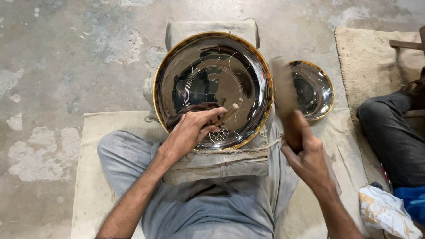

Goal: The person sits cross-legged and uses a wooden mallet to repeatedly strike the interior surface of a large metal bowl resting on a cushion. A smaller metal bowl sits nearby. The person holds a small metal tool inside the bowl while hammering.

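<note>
A large shiny metal plate [212, 57] with a gold rim and engraved circles rests on a padded cloth block in front of my lap. My left hand [191, 129] lies on its near edge and grips a short wooden-handled punch [228, 112], whose tip is set against the plate near a small cluster of ring marks. My right hand [305, 155] is raised to the right of the plate, closed around a wooden mallet [285, 99] that is blurred by motion.
A smaller gold-rimmed metal plate [316, 90] lies on the floor cloth to the right, behind the mallet. Another person's leg in dark trousers [392, 132] sits on a mat at far right. A crumpled white bag [383, 212] lies at lower right. Bare concrete floor lies to the left.
</note>
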